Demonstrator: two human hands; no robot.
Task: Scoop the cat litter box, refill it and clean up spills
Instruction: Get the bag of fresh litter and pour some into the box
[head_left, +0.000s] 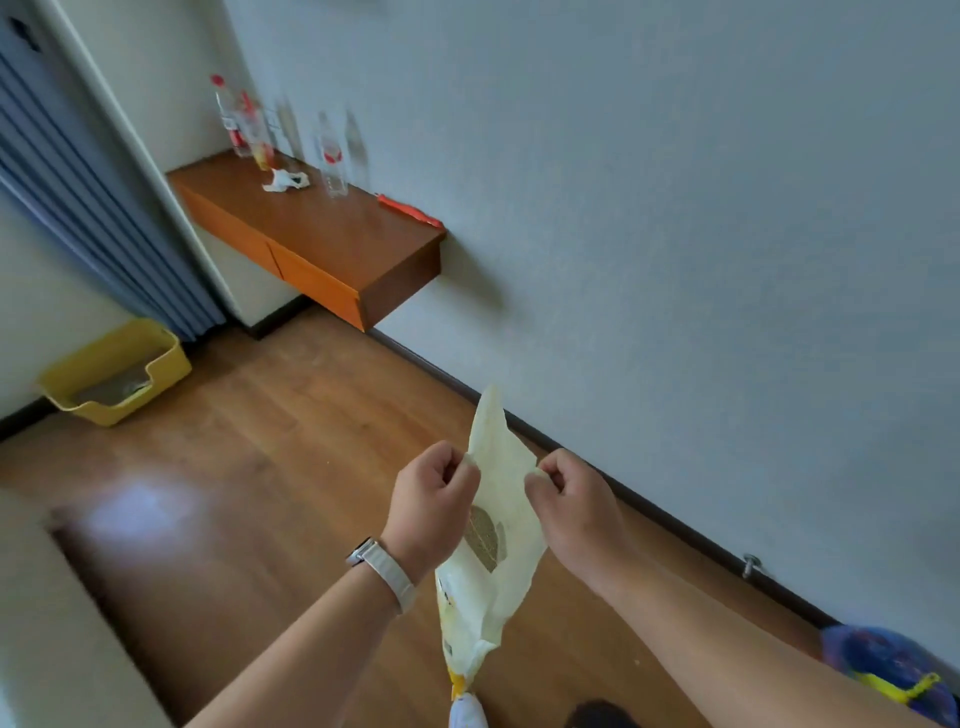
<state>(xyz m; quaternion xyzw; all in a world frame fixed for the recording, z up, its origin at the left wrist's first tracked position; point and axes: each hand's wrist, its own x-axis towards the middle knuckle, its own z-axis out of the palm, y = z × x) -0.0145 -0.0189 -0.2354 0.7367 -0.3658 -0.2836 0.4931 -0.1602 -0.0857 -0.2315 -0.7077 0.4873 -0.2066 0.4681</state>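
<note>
A pale cream litter bag (501, 525) with a clear window showing grey-brown granules hangs in front of me, low in the middle of the view. My left hand (431, 501) pinches its top edge on the left and my right hand (574, 501) pinches the same edge on the right, both fists closed on the plastic. The yellow litter box (166, 358) stands on the wooden floor at the far left against the wall, with grey litter inside. It is well away from both hands.
A wall-mounted wooden shelf (332, 234) with orange drawer fronts carries several plastic bottles (332, 156), a crumpled tissue and a red object. Blue curtains (78, 197) hang at left. A blue bin bag with a yellow item (893, 670) sits at lower right by the wall.
</note>
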